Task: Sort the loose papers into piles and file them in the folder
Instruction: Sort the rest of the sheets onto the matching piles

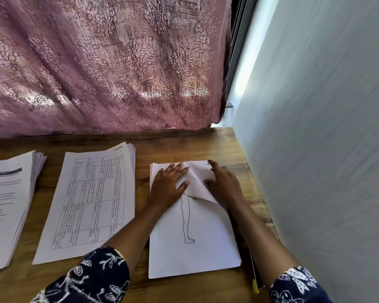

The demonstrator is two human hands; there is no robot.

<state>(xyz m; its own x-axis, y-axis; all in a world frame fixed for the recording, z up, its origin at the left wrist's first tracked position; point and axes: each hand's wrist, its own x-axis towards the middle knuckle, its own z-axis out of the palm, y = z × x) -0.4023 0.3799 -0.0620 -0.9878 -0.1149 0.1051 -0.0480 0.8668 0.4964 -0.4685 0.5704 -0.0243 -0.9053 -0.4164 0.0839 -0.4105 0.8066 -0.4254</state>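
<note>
Three paper piles lie on the wooden desk [184, 147]. On the right is a pile whose top sheet shows a line drawing of legs [190, 248]. My left hand [169, 184] rests flat on its upper left part, fingers straight. My right hand [223, 182] presses flat on a folded-over sheet [197, 180] at the pile's top right. A pile with a printed table [90, 202] lies in the middle. A text pile [7, 206] sits at the left edge. A dark folder edge [253, 267] shows under my right forearm.
A pink patterned curtain [107, 66] hangs over the desk's back edge. A grey wall [326, 149] borders the desk on the right. Bare wood shows between the piles and along the near edge.
</note>
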